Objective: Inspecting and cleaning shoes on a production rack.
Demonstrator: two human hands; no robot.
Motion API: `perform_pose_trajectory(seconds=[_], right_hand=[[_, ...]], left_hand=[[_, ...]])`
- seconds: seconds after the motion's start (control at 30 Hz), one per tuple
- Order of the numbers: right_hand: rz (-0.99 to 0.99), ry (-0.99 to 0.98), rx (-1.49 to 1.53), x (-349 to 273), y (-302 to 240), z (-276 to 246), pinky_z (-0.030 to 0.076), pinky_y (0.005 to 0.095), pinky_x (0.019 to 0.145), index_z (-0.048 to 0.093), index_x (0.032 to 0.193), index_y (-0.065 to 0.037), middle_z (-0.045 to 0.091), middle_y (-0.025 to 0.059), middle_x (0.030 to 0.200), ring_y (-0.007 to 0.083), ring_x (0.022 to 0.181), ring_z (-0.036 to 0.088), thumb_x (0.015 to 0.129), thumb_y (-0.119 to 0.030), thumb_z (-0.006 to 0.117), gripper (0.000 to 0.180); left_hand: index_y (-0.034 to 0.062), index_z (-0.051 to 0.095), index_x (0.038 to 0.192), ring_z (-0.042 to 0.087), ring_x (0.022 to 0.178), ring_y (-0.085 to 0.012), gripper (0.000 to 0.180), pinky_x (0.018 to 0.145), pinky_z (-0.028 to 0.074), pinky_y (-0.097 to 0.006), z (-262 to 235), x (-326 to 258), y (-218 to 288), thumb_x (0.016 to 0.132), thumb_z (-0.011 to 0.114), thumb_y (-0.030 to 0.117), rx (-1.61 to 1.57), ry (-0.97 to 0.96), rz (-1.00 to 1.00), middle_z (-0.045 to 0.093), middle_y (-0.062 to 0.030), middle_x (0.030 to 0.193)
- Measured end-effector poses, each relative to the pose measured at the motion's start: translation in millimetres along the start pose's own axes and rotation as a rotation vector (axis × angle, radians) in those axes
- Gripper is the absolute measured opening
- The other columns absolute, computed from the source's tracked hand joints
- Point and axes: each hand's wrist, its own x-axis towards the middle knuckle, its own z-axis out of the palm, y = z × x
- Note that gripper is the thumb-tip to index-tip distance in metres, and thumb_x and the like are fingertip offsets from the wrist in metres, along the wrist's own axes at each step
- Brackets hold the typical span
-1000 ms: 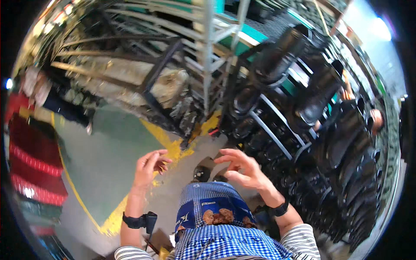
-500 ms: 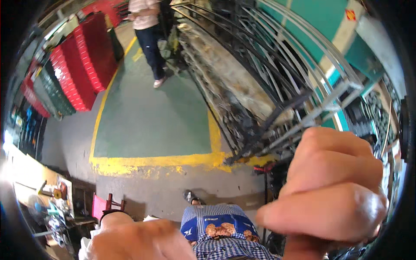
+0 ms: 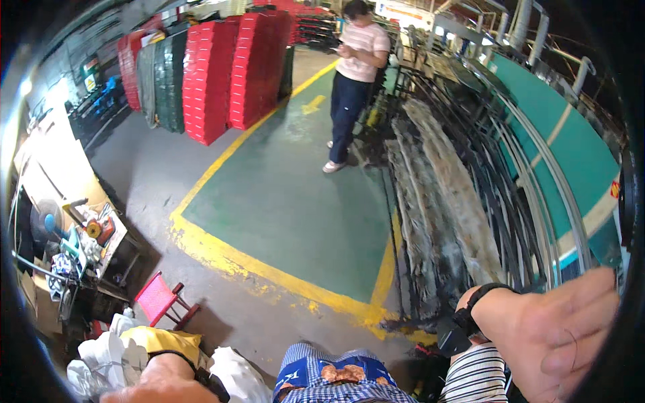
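My right hand is raised at the lower right, with a black strap on its wrist and a striped sleeve below. Its fingers look curled in; whatever they may hold is hidden. At the bottom left, my left hand is cut off by the frame edge, and its fingers do not show clearly. A dark band circles that wrist. Beside it lie a yellow cloth and white plastic bags. Between my arms shows a blue checked apron with a printed picture.
A person stands ahead on the green, yellow-edged floor. Red stacks line the left. Long metal bars lie on the right. A red stool and a cluttered bench are at the lower left.
My view has tilted up and turned, bringing more of the room into sight. My right hand has shifted toward the right edge, and its wrist now shows. The left hand sits lower and farther left.
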Motion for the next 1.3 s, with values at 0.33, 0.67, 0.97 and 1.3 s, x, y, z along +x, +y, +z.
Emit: perform_pose_trajectory(seconds=[0.33, 0.67, 0.97, 1.3], right_hand=[[0.539, -0.89, -0.567, -151, 61, 28, 0.042, 0.0269, 0.051, 0.06, 0.07, -0.01, 0.054, 0.002, 0.062, 0.016, 0.058, 0.056, 0.073, -0.009, 0.061, 0.003], [2.024, -1.237, -0.251, -583, 153, -95, 0.047, 0.0313, 0.064, 0.066, 0.084, -0.003, 0.067, 0.0079, 0.084, 0.0195, 0.074, 0.061, 0.074, 0.0, 0.051, 0.019], [2.479, -1.38, -0.224, -679, 230, 12, 0.042, 0.0298, 0.04, 0.058, 0.073, -0.005, 0.065, 0.0077, 0.072, 0.0148, 0.053, 0.058, 0.078, 0.002, 0.036, 0.024], [2.21, -1.572, 0.106, -760, 305, 315, 0.042, 0.0249, 0.04, 0.057, 0.08, -0.004, 0.064, 0.0086, 0.08, 0.0144, 0.052, 0.058, 0.08, 0.005, 0.038, 0.021]], left_hand=[[0.0037, 0.067, 0.087, 0.051, 0.045, -0.0124, 0.023, 0.04, 0.037, -0.026, -90, -189, 3, 0.088, 0.05, 0.021, 0.474, 1.191, -0.515, 0.062, -0.0081, 0.064], [0.0078, 0.059, 0.112, 0.065, 0.07, -0.0265, 0.033, 0.061, 0.051, -0.036, -219, -477, -99, 0.086, 0.052, 0.026, 0.849, 1.245, -1.725, 0.067, -0.0136, 0.081], [0.0005, 0.054, 0.102, 0.06, 0.06, -0.0185, 0.022, 0.045, 0.046, -0.031, -139, -603, -112, 0.092, 0.046, 0.019, 0.173, 2.772, -0.842, 0.061, -0.009, 0.076], [0.0023, 0.052, 0.116, 0.064, 0.061, -0.0204, 0.029, 0.049, 0.051, -0.029, -94, -553, -148, 0.091, 0.047, 0.016, 0.078, 3.144, -0.576, 0.065, -0.0124, 0.088]])
